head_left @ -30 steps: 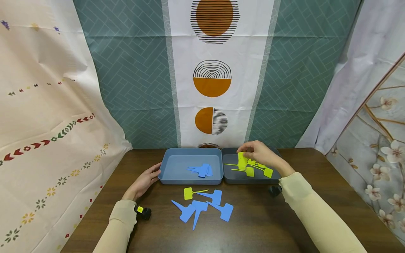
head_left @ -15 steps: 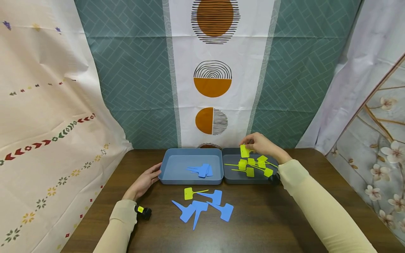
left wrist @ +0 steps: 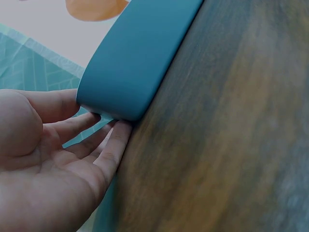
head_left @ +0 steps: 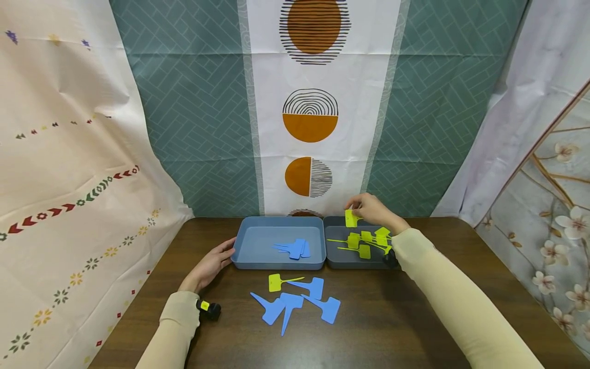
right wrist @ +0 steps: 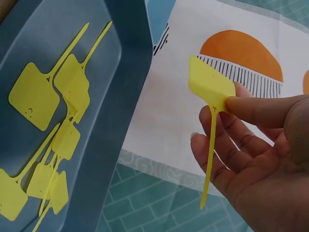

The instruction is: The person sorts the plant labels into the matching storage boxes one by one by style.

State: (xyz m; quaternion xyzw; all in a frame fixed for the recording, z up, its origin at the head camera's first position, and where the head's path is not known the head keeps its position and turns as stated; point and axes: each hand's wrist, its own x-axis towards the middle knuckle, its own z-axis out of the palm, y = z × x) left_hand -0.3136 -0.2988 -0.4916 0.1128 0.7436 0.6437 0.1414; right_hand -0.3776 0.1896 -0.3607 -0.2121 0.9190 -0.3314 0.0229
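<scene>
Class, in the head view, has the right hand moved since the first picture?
Yes. Against the dark tray, the right hand, holding a yellow tag, has shifted upward in the picture, so more of it shows above the tray's far rim.

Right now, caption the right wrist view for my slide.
Right-hand fingers pinch one yellow tag near a tray of similar tags.

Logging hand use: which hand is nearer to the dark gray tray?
Right. The right hand holds a yellow tag near the back of the dark gray tray; the left hand is farther, touching the left end of the blue tray.
</scene>
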